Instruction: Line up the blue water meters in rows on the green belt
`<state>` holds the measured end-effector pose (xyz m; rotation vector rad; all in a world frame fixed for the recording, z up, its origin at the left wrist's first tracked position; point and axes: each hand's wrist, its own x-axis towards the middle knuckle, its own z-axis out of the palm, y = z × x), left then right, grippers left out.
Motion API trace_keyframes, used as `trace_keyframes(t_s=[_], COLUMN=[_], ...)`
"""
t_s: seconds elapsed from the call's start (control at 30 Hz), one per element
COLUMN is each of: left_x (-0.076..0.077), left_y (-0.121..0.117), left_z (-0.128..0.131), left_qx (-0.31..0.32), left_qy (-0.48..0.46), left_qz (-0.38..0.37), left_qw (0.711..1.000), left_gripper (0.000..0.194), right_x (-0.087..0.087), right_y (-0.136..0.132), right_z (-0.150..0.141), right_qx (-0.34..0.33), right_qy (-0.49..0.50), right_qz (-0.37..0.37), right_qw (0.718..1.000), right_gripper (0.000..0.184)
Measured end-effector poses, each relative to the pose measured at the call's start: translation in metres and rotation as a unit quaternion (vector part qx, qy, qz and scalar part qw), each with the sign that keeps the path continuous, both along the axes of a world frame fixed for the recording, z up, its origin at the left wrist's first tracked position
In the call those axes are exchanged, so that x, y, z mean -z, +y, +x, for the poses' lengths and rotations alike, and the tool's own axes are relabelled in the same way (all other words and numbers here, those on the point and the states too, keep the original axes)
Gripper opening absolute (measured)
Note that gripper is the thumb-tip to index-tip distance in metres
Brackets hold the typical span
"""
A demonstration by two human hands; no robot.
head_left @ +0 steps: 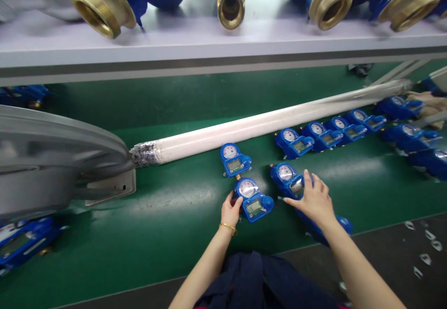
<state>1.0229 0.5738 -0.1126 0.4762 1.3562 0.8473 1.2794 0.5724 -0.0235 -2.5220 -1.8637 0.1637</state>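
Blue water meters with round dials lie on a green conveyor belt (167, 234). My left hand (230, 211) grips the left side of the nearest meter (253, 199), its fingers curled round the brass end. My right hand (314, 199) rests with spread fingers on a second meter (288, 178) to the right, covering its display. Another meter (234, 160) lies just behind the first, and one more blue meter (344, 225) shows under my right forearm.
A long white tube (265, 125) lies slantwise across the belt. Behind it runs a row of several meters (328, 137) toward the right. A grey shelf (209, 43) overhead carries large blue valves with brass fittings (230, 4). A grey metal housing (52, 160) stands at left.
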Motion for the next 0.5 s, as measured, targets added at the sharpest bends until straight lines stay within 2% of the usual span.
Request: trace_keyframes(t_s=[0.07,0.13,0.27,0.4,0.5], left_x=[-0.001,-0.002,-0.006,-0.010,-0.014], left_y=[0.000,0.001,0.000,0.000,0.000], left_z=[-0.001,-0.002,-0.004,-0.007,-0.011], left_qx=[0.005,-0.001,-0.019,-0.007,0.004], left_qy=[0.000,-0.009,-0.030,-0.034,-0.038], left_qz=[-0.003,-0.009,-0.021,-0.023,-0.029], left_qw=[1.000,1.000,0.999,0.999,0.999], left_gripper=[0.071,0.074,0.078,0.071,0.065], right_x=[0.010,0.021,0.029,0.019,0.011], right_y=[0.008,0.019,0.056,0.102,0.128], right_z=[0.024,0.030,0.001,-0.035,-0.048], right_qx=[0.015,0.011,0.016,0.011,0.003], right_qy=[0.036,0.066,0.072,0.077,0.070], right_qz=[-0.050,-0.052,-0.002,0.013,0.008], right_qw=[0.998,0.996,0.997,0.997,0.998], right_gripper=[0.106,0.100,0.097,0.098,0.099])
